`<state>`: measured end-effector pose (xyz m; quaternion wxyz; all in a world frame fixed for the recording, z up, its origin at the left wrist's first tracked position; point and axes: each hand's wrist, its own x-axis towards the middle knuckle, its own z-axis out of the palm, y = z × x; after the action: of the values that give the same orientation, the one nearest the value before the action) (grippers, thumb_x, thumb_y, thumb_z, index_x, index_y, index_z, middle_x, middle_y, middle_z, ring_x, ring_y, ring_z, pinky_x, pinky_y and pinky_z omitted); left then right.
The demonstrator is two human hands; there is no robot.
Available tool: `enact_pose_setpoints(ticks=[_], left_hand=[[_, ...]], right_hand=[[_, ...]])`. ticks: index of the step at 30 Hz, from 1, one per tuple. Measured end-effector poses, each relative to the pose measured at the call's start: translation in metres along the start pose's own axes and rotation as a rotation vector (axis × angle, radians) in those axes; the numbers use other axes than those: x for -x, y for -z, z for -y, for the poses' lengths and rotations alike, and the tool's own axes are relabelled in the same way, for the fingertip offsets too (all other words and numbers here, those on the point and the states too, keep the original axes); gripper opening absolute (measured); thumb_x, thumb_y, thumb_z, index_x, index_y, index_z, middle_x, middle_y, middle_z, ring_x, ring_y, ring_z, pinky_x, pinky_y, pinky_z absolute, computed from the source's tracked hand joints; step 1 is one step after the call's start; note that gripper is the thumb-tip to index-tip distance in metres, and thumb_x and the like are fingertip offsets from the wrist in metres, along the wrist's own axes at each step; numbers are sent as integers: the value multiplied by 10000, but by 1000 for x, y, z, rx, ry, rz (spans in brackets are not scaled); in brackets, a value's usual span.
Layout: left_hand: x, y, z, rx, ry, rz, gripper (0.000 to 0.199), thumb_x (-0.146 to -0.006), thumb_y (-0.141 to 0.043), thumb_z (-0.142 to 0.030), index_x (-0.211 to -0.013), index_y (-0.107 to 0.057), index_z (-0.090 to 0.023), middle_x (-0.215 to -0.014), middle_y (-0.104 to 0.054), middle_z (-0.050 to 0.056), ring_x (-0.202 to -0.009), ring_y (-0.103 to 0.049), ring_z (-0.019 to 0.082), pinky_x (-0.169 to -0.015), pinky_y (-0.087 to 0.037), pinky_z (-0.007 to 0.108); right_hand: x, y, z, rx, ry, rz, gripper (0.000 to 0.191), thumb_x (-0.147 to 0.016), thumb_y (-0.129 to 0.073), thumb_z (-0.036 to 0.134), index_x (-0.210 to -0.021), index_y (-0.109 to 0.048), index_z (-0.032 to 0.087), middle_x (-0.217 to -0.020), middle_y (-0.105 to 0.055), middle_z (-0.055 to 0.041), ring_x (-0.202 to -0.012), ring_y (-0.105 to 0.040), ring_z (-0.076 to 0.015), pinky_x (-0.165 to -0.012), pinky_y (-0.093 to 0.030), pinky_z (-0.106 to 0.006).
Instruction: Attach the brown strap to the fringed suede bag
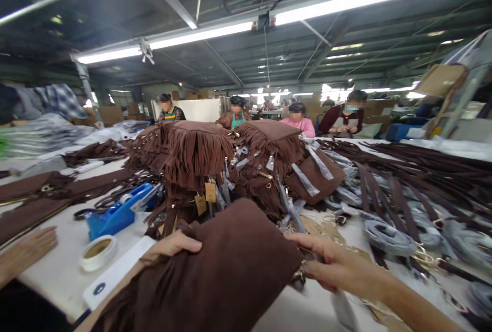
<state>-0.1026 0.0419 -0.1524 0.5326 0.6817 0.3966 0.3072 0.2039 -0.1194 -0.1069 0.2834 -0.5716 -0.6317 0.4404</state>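
A dark brown fringed bag (246, 265) is held up in front of me, tilted, its flap facing the camera. My left hand (172, 247) grips its left edge, thumb on top and the other fingers hidden behind it. At the right corner, my right hand (326, 263) pinches the bag beside a small metal fitting (301, 269). Just beyond rises a heap of similar fringed bags (200, 142), some with tan tags (210, 192) and plastic-wrapped parts.
A co-worker's hand (33, 250) rests at the left edge. A blue tape dispenser (119, 211), a white tape roll (98, 253) and a white box-like object (119, 270) lie left. Wrapped straps and brown strips (400, 204) cover the right. Several people sit across the table.
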Motion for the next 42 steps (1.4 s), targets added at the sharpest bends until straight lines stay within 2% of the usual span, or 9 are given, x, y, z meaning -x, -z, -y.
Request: enact_pose_setpoints(ticks=[4,9,12,14,19,25,29,37,42], left_hand=[[-14,2,-7,-432,-51,153,63,-615,-712,-177,-601,-652,-189,-675,-693,0,-791,-692,255,-878,-524,351],[11,-58,-33,-768,-280,121,167,-845,-483,-67,-786,-580,-190,-951,-631,82,-952,-570,246,-918,-444,387],[42,-109,-39,-1103,-865,304,50,-896,-547,-192,-937,-561,-218,-883,-581,20,-751,-522,200,-614,-401,309],[56,-136,-36,-1155,-1077,220,112,-947,-529,-242,-1056,-543,-223,-821,-530,-1,-665,-469,183,-524,-322,323],[56,-159,-32,-1242,-1094,253,109,-904,-574,-255,-953,-549,-161,-874,-504,31,-732,-462,198,-561,-366,344],[37,-158,-38,-1271,-1078,269,23,-911,-569,-150,-928,-575,-162,-937,-551,51,-799,-505,215,-638,-461,344],[23,-143,-35,-908,-1070,345,127,-894,-600,-126,-993,-597,-205,-1350,-463,82,-1171,-489,250,-964,-496,382],[57,-81,-18,-967,-729,663,192,-793,-692,-75,-899,-647,-229,-1639,-139,54,-1483,-181,372,-1153,-353,535],[91,-9,-10,-1008,-407,661,292,-824,-542,-39,-922,-676,-279,-1659,-33,-66,-1508,-109,349,-1176,-290,565]], right_hand=[[5,-6,-25,190,-82,-17,337,-899,-435,455,-713,-539,194,-624,-477,32,-532,-408,-105,-505,-317,-227],[-4,-21,-37,182,-145,10,347,-853,-423,479,-626,-431,217,-554,-418,48,-503,-360,-104,-482,-265,-232],[-4,-21,-29,59,-267,20,369,-804,-414,563,-632,-395,237,-503,-367,80,-406,-280,-80,-405,-220,-219],[-4,-20,-25,52,-308,10,342,-783,-419,548,-631,-384,243,-479,-353,89,-378,-261,-73,-379,-200,-210],[-4,-13,-24,198,-272,7,241,-834,-335,388,-648,-380,242,-484,-353,83,-384,-283,-82,-376,-228,-204],[-9,13,-5,346,-173,-13,269,-861,-444,250,-595,-446,203,-516,-436,54,-480,-379,-92,-466,-258,-214],[-14,23,6,470,-105,16,260,-864,-503,207,-604,-499,192,-539,-468,51,-535,-427,-107,-527,-283,-226],[-28,54,-36,685,7,-113,294,-915,-428,285,-686,-584,186,-695,-582,-27,-710,-508,-184,-649,-337,-281],[-35,71,-62,730,-18,-149,341,-928,-366,337,-704,-579,195,-703,-595,-42,-710,-537,-202,-649,-356,-291]])
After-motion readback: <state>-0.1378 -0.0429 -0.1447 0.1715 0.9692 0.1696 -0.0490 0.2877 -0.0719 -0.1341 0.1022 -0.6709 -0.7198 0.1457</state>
